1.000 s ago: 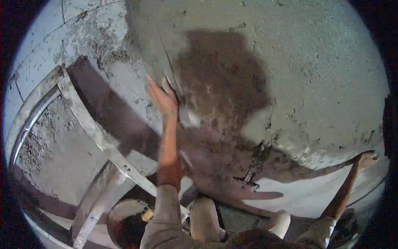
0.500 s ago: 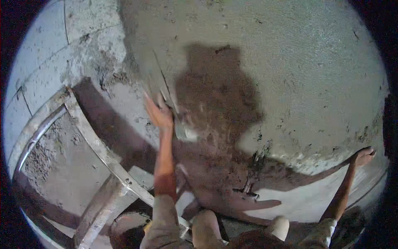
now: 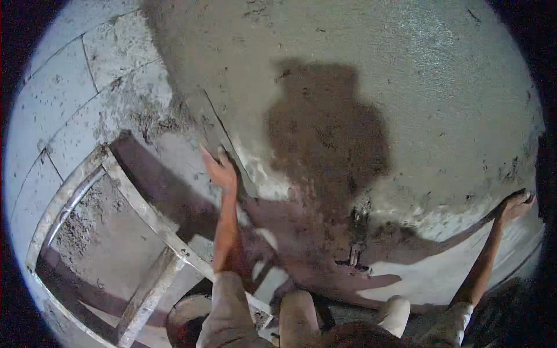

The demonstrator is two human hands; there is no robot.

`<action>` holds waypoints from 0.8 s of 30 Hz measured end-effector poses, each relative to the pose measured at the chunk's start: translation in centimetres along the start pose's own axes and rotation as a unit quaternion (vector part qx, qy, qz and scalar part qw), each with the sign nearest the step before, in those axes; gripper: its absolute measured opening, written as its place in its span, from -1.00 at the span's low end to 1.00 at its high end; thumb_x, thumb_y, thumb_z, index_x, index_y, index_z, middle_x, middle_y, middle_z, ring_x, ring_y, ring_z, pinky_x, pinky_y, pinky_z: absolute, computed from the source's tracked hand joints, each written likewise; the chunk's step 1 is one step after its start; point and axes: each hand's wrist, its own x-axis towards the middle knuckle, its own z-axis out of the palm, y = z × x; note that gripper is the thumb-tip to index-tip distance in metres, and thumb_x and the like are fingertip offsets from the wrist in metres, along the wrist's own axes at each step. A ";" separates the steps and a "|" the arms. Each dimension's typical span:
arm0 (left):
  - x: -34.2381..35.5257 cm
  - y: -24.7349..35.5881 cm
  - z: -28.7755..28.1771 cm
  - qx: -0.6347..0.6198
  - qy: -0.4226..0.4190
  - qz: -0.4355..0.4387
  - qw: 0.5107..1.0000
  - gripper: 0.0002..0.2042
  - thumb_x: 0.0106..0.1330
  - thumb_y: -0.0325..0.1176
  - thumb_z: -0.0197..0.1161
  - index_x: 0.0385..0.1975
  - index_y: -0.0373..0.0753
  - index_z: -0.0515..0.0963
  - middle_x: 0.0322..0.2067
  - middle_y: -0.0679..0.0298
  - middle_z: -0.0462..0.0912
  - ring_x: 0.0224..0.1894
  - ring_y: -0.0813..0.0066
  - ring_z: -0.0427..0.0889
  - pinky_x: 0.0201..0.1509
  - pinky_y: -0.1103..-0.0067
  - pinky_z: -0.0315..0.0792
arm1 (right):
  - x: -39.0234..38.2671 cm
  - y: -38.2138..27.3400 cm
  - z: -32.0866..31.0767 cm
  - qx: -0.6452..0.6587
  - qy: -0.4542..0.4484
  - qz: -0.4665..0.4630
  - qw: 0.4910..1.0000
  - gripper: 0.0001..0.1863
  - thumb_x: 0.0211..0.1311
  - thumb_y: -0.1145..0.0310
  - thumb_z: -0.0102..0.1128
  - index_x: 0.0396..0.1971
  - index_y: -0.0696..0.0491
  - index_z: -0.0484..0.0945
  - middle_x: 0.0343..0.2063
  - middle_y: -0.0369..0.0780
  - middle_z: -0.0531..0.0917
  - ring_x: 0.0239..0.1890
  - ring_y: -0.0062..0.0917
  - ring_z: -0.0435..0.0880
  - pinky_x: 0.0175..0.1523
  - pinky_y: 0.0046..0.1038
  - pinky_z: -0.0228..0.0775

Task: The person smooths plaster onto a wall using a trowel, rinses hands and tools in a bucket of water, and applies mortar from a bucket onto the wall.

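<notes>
My left hand point(image 3: 221, 169) is closed on a flat, long-bladed plastering trowel point(image 3: 205, 114). The blade lies against wet grey plaster point(image 3: 418, 110), tilted with its upper end to the left, beside the border with rough blocks. My fingers partly hide its handle. Far to the right, my right hand point(image 3: 516, 206) is raised near the lower right edge of the plaster, its fingers curled; whether anything is inside them I cannot make out. A dark shadow point(image 3: 325, 122) falls across the plaster between my hands.
At left leans a metal frame point(image 3: 145, 211) with a crossbar, spattered with mortar. Pale blocks point(image 3: 64, 87) show beyond it. A round bucket-like container point(image 3: 188, 313) sits below my left forearm. Dark fittings point(image 3: 354, 267) stick out from the lower wall, above my knees point(image 3: 299, 313).
The trowel and my left hand have shifted left across the plaster, uncovering a pale patch beside the blade. The whole view has tilted slightly. My right hand stays near the same edge.
</notes>
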 end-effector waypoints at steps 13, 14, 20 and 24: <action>5.1 1.6 0.3 0.006 0.031 0.070 0.997 -0.36 0.43 -0.10 0.04 0.34 -0.43 0.09 0.23 -0.21 0.30 0.25 -0.13 0.32 0.29 0.28 0.21 | -2.1 3.4 0.8 0.103 -0.003 0.117 0.988 -0.47 0.35 0.04 0.03 0.11 0.18 0.40 0.00 -0.04 0.56 0.03 -0.24 0.55 0.26 -0.11 0.20; 1.0 -0.7 -0.1 0.009 0.028 0.073 0.997 -0.36 0.43 -0.10 0.03 0.33 -0.44 0.09 0.22 -0.21 0.31 0.26 -0.12 0.32 0.29 0.27 0.21 | -2.0 1.5 0.5 0.092 -0.006 0.102 0.990 -0.44 0.36 0.03 0.02 0.12 0.21 0.37 0.00 -0.01 0.55 0.02 -0.23 0.54 0.23 -0.14 0.22; 6.7 2.1 -0.2 -0.008 0.027 0.074 0.997 -0.37 0.42 -0.09 0.03 0.33 -0.40 0.12 0.20 -0.21 0.34 0.27 -0.10 0.32 0.29 0.28 0.23 | -1.4 -4.7 -0.3 0.099 -0.033 0.092 0.990 -0.37 0.40 0.05 -0.05 0.21 0.30 0.22 0.09 0.02 0.45 0.06 -0.21 0.48 0.19 -0.29 0.27; 14.9 5.4 -0.1 0.013 0.038 0.107 0.993 -0.37 0.43 -0.04 0.00 0.34 -0.37 0.11 0.20 -0.21 0.34 0.25 -0.10 0.33 0.28 0.27 0.23 | -1.3 -6.9 -1.8 0.067 0.004 0.061 0.996 -0.40 0.44 0.18 -0.04 0.30 0.24 0.14 0.24 -0.10 0.36 0.21 -0.29 0.38 0.30 -0.41 0.18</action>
